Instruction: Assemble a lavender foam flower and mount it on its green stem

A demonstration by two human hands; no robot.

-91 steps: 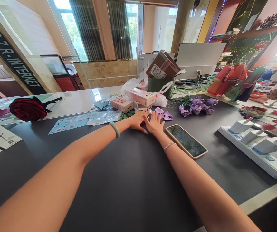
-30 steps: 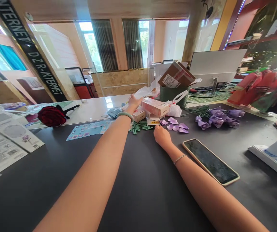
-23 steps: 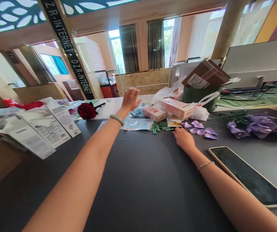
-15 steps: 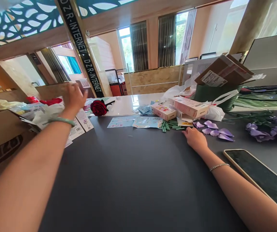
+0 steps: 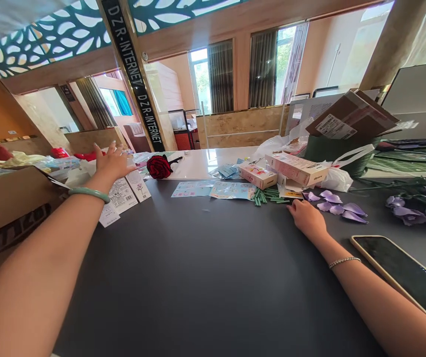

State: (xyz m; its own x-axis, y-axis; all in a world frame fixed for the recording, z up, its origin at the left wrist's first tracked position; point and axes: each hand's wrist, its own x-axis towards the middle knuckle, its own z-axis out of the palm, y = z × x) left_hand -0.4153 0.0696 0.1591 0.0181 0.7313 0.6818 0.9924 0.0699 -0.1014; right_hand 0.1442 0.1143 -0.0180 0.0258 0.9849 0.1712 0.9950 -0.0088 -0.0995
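My left hand (image 5: pixel 109 164) reaches out at the far left with its fingers spread, holding nothing. White printed cards (image 5: pixel 123 195) lie just below and beside it, next to a dark red rose (image 5: pixel 159 166) with a dark stem. On the right, my right hand (image 5: pixel 308 216) rests on the dark table, fingers curled under; whatever they hold, if anything, is hidden. Close to its fingertips are short green sticks (image 5: pixel 267 196) in a loose pile and several loose purple petals (image 5: pixel 335 205).
Two pink boxes (image 5: pixel 297 168) sit behind my right hand, beside blue printed sheets (image 5: pixel 232 190). A phone (image 5: pixel 402 272) lies at the right, with purple flowers (image 5: pixel 413 210) beyond. A cardboard box (image 5: pixel 12 208) stands at the left edge. A brown parcel (image 5: pixel 354 116) tops a green bin.
My left hand has come down a little and its fingers have spread apart. The whole view has shifted slightly. My right hand stays in the same place on the table.
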